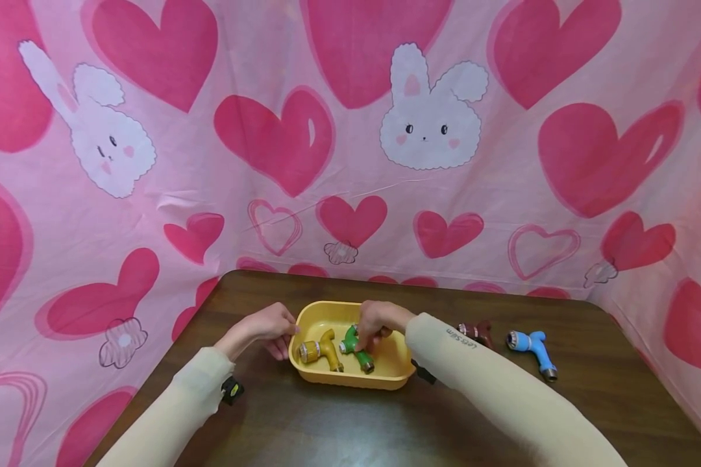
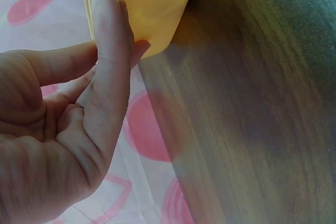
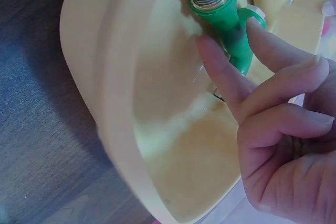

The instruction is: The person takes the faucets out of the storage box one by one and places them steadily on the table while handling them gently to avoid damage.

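Note:
A yellow plastic basin [image 1: 350,381] stands on the brown table. My left hand [image 1: 270,326] pinches its left rim between thumb and fingers, which the left wrist view shows close up. Inside lie a green tap [image 1: 357,350] with a threaded metal end and, left of it, a mustard-yellow tap [image 1: 321,351]. My right hand [image 1: 380,319] reaches into the basin over the green tap. In the right wrist view the thumb and index finger [image 3: 218,64] are spread either side of its body, thumb tip at the tap; firm contact cannot be made out.
Right of the basin, a dark red tap [image 1: 479,332] lies on the table, partly behind my right sleeve [image 1: 473,363]. Farther right lies a light blue tap [image 1: 533,350]. A pink heart-patterned cloth [image 1: 350,181] hangs behind the table's far edge.

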A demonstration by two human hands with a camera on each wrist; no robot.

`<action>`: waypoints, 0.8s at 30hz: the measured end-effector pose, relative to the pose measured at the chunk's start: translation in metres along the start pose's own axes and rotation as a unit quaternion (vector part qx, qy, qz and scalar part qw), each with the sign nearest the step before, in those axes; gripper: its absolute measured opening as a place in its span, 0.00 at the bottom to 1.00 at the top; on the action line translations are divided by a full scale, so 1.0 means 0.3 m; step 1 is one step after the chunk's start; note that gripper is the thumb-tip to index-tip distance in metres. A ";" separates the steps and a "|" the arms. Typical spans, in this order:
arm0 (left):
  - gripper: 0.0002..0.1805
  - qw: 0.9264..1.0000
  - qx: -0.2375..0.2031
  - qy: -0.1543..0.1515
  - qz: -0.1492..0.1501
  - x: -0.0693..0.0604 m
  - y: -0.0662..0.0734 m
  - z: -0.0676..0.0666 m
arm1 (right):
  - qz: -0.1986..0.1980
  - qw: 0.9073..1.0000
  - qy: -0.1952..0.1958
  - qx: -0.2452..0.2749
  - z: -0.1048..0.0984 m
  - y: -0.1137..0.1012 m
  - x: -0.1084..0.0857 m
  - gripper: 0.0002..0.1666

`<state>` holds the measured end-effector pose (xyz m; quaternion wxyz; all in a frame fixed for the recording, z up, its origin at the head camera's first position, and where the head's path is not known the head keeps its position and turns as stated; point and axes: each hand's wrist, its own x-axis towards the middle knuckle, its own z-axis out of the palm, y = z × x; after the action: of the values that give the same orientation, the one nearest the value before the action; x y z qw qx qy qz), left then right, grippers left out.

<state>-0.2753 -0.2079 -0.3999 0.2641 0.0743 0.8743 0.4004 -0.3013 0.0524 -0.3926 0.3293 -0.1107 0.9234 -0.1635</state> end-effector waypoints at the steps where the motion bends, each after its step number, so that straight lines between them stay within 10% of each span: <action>1: 0.12 1.000 -0.001 0.000 0.000 0.000 0.000 0.000 | 0.000 1.000 -0.005 0.001 -0.002 0.000 -0.001 0.19; 13: 0.11 1.000 -0.004 -0.005 -0.001 -0.005 0.005 -0.002 | 0.012 0.999 -0.016 0.026 -0.003 -0.018 -0.008 0.20; 20: 0.11 1.000 -0.008 -0.004 -0.005 -0.007 0.010 -0.001 | 0.033 0.999 -0.033 -0.013 0.032 0.047 0.190 0.20; 24: 0.11 1.000 -0.010 -0.004 -0.006 -0.007 0.010 -0.002 | 0.035 0.998 -0.043 -0.020 0.034 0.049 0.199 0.22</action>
<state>-0.2741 -0.2069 -0.3963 0.2709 0.0682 0.8696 0.4072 -0.3415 0.0449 -0.4398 0.3716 -0.0913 0.9149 -0.1284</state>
